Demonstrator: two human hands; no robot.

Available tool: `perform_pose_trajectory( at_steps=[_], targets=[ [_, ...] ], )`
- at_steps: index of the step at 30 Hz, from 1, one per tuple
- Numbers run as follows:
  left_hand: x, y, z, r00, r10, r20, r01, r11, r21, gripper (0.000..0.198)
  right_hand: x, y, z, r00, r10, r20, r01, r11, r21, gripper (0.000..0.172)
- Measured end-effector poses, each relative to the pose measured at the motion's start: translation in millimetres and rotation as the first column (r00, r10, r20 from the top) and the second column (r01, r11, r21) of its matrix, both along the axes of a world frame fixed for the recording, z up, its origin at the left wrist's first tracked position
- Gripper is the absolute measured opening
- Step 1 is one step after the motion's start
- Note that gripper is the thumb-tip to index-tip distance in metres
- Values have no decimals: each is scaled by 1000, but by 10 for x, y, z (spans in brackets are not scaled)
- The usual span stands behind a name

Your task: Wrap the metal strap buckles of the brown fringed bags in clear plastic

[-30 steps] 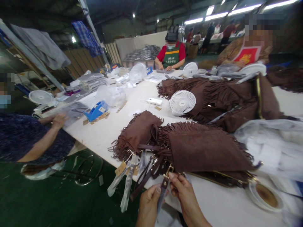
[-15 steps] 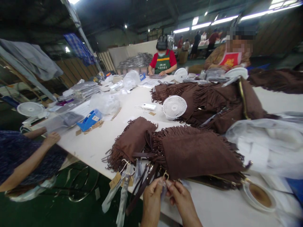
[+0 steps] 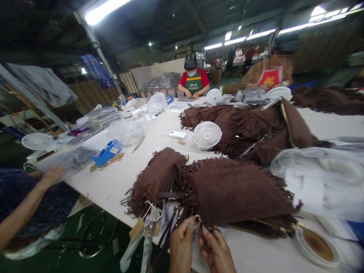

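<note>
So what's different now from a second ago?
The person's left hand has moved up, closer to the gold ring; the right hand stays near it. I can't tell if either let go of anything. On the picture's left, a co-worker's hand has drawn back from the blue tape dispenser. The front brown bag and middle white fan stayed put.

A hand could pass between the small bag (image 3: 163,172) and tape dispenser (image 3: 107,153). The large bag (image 3: 236,193) stands before the right hand (image 3: 217,250); the straps (image 3: 166,243) perhaps leave little room.
</note>
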State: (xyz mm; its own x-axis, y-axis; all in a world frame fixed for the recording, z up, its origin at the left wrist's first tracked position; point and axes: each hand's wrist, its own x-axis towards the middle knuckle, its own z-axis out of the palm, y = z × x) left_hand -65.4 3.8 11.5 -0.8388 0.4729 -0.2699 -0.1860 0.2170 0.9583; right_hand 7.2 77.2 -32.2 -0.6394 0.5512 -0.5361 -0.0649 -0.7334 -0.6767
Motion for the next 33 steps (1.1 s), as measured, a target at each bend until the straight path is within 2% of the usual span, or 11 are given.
perform_pose_trajectory(
  at_steps=[4, 6, 8, 11, 15, 21, 26, 33],
  targets=[
    [21, 94, 94, 998, -5, -64, 3, 1000, -26, 43, 5, 29, 2, 1000, 15, 22, -16, 997, 76, 46],
    [34, 124, 142, 993, -13, -116, 6, 998, -65, 43, 9, 42, 18, 999, 34, 5, -34, 989, 144, 46],
    [37, 132, 174, 986, -33, -166, 14, 993, -115, 43, 13, 45, 45, 999, 33, -13, -31, 988, 152, 46],
    [19, 115, 191, 978, -73, -194, 38, 983, -180, 43, 18, 39, 120, 1000, -8, -25, 9, 1000, 20, 46],
    [-12, 113, 194, 981, -103, -166, 69, 978, -197, 42, 16, 47, 237, 995, -91, -43, 83, 983, -165, 43],
    [-6, 218, 209, 986, -70, -149, 49, 988, -143, 40, -3, 86, 247, 988, -153, -1, 150, 970, -192, 48],
    [1, 253, 219, 990, -46, -137, 27, 991, -132, 38, 16, 110, 150, 993, -120, -2, 118, 981, -151, 46],
    [27, 363, 153, 978, -47, -201, 8, 982, -189, 40, 51, 171, 76, 999, 17, 45, -15, 999, -47, 46]
  ],
)
